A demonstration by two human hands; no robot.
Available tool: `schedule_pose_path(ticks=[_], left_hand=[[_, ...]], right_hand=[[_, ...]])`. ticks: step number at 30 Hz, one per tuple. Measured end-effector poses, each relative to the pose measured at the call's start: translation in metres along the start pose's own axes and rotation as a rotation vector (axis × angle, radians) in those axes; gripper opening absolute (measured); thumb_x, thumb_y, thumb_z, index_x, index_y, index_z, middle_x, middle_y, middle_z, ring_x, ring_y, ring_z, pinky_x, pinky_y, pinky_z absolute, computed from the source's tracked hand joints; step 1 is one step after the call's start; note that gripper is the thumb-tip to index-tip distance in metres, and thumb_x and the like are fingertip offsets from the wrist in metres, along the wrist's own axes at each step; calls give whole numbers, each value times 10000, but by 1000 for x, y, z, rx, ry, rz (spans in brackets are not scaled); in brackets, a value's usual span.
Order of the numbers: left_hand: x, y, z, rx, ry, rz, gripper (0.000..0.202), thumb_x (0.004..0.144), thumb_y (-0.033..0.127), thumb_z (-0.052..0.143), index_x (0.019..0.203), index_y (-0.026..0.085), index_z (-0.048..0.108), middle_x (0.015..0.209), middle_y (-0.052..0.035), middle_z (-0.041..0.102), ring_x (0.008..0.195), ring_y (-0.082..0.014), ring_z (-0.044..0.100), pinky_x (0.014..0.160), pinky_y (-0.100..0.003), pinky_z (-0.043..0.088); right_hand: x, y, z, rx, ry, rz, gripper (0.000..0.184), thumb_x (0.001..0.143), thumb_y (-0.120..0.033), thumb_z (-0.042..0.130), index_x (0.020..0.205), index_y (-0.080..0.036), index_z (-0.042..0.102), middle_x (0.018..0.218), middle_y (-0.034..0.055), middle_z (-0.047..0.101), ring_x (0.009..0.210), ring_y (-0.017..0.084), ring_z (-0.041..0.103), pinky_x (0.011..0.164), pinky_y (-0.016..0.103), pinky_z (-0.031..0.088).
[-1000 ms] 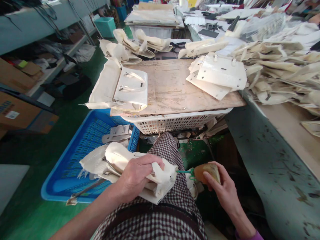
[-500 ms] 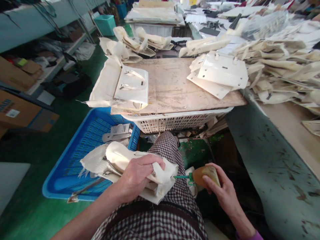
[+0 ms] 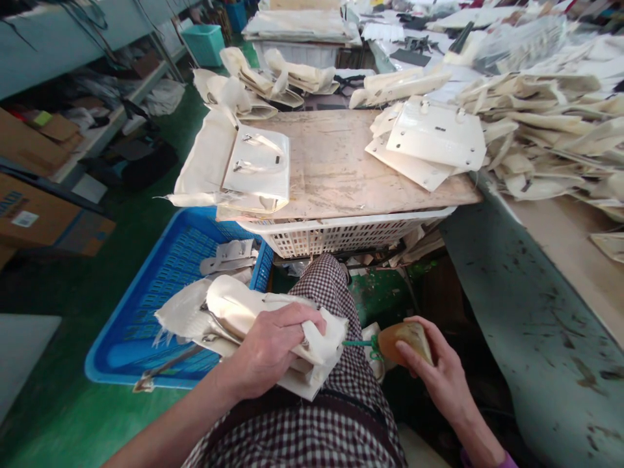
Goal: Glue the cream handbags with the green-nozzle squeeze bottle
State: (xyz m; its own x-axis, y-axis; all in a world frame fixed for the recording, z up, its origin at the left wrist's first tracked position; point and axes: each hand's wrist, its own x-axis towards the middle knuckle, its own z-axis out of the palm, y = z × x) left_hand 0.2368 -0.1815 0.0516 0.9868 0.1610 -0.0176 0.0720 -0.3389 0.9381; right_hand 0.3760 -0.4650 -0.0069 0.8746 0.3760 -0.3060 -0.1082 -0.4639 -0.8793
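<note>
On my lap lies a cream bag piece (image 3: pixel 234 299), folded over with frayed cloth at its left end. My left hand (image 3: pixel 277 344) is closed on its right part, the fingers gripping the material. In my right hand (image 3: pixel 433 364) is an amber squeeze bottle (image 3: pixel 402 341), held from the right side. Its thin green nozzle (image 3: pixel 358 342) points left, the tip at or just beside the right edge of the bag piece; whether it touches I cannot tell.
A blue basket (image 3: pixel 110 338) with pale pieces stands on the floor at left. Ahead, a wooden board (image 3: pixel 326 162) lies over a white basket (image 3: pixel 322 240) and bears cream bag panels (image 3: pixel 258 162). At right, a heap of cream pieces (image 3: pixel 546 130) covers part of a table.
My right hand and the bottle have shifted slightly right, so the nozzle has drawn back a little from the bag piece. My left hand keeps its grip in nearly the same place.
</note>
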Motion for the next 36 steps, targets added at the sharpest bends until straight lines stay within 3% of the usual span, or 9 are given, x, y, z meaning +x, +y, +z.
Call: schedule_pose_path(ticks=[6,13,24,30,36], left_hand=[[-2,4,-2,166,-58,111,334,853,39,434,826,188,731,1032,-69,779,962,-200,686,886,-305,510],[-8,-2,-3,111,-1,87,355,849,22,416,913,200,716,1035,-59,777,984,-199,696,913,-311,519],[-11,-3,-3,151,0,121,339,849,-5,421,885,184,700,1061,-63,767,990,-187,697,898,-287,515],[-13,-7,-1,124,13,109,345,845,9,426,960,195,692,1055,-56,768,982,-190,701,910,-301,524],[-12,-12,-1,186,14,202,318,842,-30,447,917,176,677,1070,-59,757,1006,-176,692,919,-284,523]], right_hand=[[4,-14,-2,96,16,127,543,746,-587,763,1121,-224,611,816,8,641,528,167,524,384,272,447],[-7,-8,4,178,41,113,514,742,-549,789,1106,-228,617,831,7,638,549,174,540,392,280,472],[-24,-3,9,237,35,159,493,766,-537,787,1095,-212,618,710,-20,616,480,142,487,369,260,436],[-35,1,11,363,1,220,516,779,-515,795,1143,-194,619,806,11,639,519,142,490,361,253,429],[-47,-14,17,426,-39,227,480,796,-491,786,1135,-187,635,853,32,640,542,134,485,364,234,409]])
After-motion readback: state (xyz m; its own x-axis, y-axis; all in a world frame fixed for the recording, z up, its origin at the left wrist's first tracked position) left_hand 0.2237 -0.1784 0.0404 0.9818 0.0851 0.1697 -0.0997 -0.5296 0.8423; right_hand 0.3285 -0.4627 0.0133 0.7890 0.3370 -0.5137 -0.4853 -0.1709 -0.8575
